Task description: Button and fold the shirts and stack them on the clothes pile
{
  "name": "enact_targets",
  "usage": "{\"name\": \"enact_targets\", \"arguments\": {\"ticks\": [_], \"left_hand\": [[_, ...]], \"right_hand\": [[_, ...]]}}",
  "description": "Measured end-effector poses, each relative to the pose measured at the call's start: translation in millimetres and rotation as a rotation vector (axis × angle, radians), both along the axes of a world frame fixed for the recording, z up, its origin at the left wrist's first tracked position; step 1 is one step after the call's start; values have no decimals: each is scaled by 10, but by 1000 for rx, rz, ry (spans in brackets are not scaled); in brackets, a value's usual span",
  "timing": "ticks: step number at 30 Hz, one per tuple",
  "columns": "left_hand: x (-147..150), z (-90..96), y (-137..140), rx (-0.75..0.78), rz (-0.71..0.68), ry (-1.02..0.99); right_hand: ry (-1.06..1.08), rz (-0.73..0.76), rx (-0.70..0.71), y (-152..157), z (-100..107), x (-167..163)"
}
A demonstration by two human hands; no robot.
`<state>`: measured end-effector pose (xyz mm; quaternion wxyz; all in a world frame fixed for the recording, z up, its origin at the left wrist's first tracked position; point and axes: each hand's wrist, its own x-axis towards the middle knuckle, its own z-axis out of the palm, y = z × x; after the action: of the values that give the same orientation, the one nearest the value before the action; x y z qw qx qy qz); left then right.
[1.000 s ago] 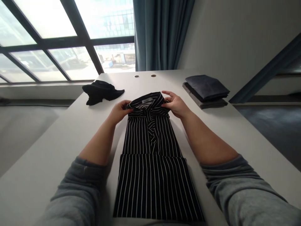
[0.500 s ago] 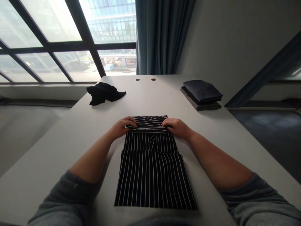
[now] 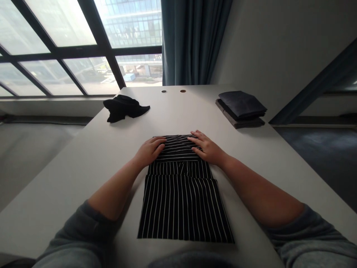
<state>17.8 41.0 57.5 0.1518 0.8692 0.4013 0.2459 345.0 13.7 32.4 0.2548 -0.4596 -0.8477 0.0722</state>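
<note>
A black cloth with white stripes (image 3: 184,208), partly folded, lies flat on the white table in front of me. It looks like an apron, with its far end turned over so that the stripes there run crosswise. My left hand (image 3: 152,149) rests on the left side of that turned-over end, fingers laid flat on the fabric. On the right side of the same end lies my right hand (image 3: 206,148), its fingers spread over the cloth. Neither hand grips the fabric.
A crumpled black cloth (image 3: 125,108) lies at the table's far left. A stack of folded dark cloths (image 3: 241,106) sits at the far right. Two round cable holes (image 3: 164,91) are near the back edge of the white table (image 3: 111,149). Beyond stand a window and a blue curtain (image 3: 192,41).
Both hands have let go of the folded edge and now lie flatter on the turned-over end. The right fingers have spread and reached farther away. The crosswise-striped part looks smoother and larger.
</note>
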Motion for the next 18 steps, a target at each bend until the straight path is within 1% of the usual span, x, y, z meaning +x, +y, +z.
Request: {"name": "enact_targets", "arguments": {"ticks": [2,5,7,10,12,15,16,18], "left_hand": [[123,-73,-35,3,16,57],[223,-270,-27,-36,-2,217],[231,-404,10,-64,-12,304],[195,-520,64,-72,-21,334],[163,-529,84,-71,-31,321],[109,-477,109,-65,-16,296],[86,-451,119,-61,27,286],[32,-399,136,-65,189,270]], "right_hand": [[-113,-43,-71,4,-77,-73],[-276,-73,-208,22,-222,-132],[-331,-90,-259,33,-293,-142],[-347,-102,-285,38,-323,-146],[-345,-102,-299,36,-300,-146],[-319,-106,-290,34,-243,-117],[-304,-128,-273,32,-229,-96],[-275,-225,-240,22,-223,-38]]}}
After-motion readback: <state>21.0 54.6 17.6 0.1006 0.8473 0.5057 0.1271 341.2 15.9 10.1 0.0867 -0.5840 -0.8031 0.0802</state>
